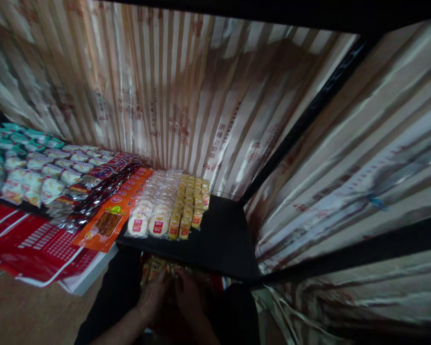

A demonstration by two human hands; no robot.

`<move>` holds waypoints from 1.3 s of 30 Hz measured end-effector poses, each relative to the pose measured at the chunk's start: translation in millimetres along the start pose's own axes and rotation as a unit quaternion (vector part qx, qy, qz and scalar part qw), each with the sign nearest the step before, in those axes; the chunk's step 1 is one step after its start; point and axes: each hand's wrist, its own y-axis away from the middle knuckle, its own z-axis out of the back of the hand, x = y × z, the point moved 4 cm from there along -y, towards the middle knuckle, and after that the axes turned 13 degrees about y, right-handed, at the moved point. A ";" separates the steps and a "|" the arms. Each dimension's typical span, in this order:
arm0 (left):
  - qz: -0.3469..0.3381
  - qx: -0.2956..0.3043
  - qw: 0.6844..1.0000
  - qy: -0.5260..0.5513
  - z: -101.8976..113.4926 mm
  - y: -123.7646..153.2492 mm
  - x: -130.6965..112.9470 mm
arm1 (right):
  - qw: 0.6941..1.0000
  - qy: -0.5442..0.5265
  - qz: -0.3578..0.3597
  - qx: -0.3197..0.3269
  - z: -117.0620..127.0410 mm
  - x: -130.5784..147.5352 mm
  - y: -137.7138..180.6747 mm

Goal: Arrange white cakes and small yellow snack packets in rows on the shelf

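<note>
Low in the view, between dark-clothed knees, my left hand (153, 293) reaches to a pile of small gold-wrapped packets (156, 268). Close beside it on the right is my right hand (187, 293), at the same pile. Dimness and blur hide the fingertips of both hands, so I cannot tell whether either grips a packet. On the black shelf (222, 235) just beyond stand rows of yellow wrapped snack packs (185, 211). Left of these lie round white crackers in clear wrappers (158, 224).
An orange snack bag (111, 215) leans over the shelf's front edge, beside dark shiny packets (100, 182). Several white and green packets (32, 158) fill the left. A red bag (50, 244) hangs in front. Black frame bars (301, 124) and pleated printed sheeting (187, 86) enclose the shelf.
</note>
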 end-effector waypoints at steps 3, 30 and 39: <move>-0.017 0.002 0.999 0.050 13.3 4.7 -17.9 | 1.000 -0.009 0.024 0.015 15.0 2.8 8.9; -0.212 -0.166 0.955 0.126 43.9 -24.8 -129.6 | 0.927 -0.330 -0.101 -0.150 117.8 -42.5 -31.4; -0.134 -0.170 0.963 0.162 28.2 -76.7 -142.4 | 0.914 -0.341 -0.120 -0.181 137.1 -54.4 -78.2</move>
